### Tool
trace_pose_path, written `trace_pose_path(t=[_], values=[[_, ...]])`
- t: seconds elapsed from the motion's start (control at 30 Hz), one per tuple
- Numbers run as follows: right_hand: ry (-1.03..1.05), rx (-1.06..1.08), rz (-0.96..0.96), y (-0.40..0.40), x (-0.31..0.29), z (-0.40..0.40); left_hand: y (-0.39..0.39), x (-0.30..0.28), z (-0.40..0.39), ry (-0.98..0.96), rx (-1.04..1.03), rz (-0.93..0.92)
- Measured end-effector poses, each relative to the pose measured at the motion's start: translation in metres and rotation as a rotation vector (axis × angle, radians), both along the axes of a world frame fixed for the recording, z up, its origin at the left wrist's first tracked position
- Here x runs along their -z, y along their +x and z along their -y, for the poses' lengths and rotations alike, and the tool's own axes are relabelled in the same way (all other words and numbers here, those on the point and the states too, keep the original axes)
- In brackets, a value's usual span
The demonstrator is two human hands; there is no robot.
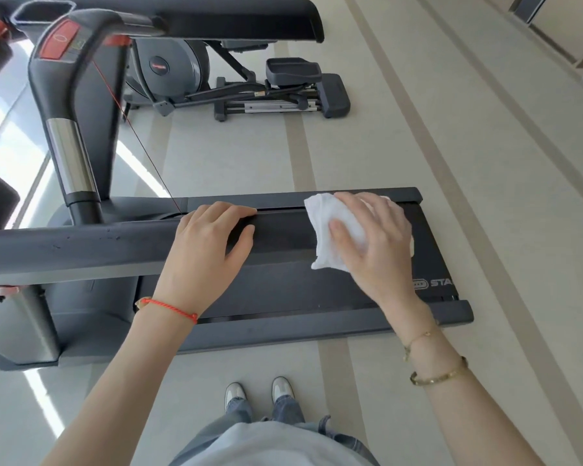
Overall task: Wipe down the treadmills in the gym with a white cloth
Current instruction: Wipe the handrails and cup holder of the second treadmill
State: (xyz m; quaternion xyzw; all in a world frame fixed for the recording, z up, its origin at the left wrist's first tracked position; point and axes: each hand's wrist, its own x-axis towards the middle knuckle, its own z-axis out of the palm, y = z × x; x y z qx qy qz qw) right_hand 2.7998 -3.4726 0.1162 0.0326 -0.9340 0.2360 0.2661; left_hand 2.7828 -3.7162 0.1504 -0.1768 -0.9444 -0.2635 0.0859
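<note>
A dark grey treadmill (283,290) lies crosswise in front of me, its black belt under my hands. Its near handrail (81,243) runs in from the left at waist height. My left hand (206,247) grips the handrail, fingers curled over the top and thumb on the near side. To the right, my right hand (381,243) holds a crumpled white cloth (323,216) against the black end section of the same rail, thumb pressing on the cloth. Part of the cloth is hidden under my palm.
The treadmill's upright post (68,153) with a red panel rises at the left, and a thin red safety cord (138,142) hangs from it. An elliptical trainer (182,68) stands on the pale striped floor behind. My shoes (260,391) are close to the deck's near edge.
</note>
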Motion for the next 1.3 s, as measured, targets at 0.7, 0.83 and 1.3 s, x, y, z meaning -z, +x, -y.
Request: trace_pose_path(t=[0.7, 0.83, 1.3], values=[[0.418, -0.297, -0.138, -0.037, -0.006, 0.072, 0.01, -0.002, 0.05, -0.027, -0.133, -0.059], [0.414, -0.328, -0.217, -0.049, -0.003, 0.121, 0.013, -0.006, 0.087, -0.026, -0.201, -0.077], [0.343, -0.251, -0.243, -0.059, -0.003, 0.279, 0.003, -0.006, 0.232, -0.011, -0.278, -0.056]])
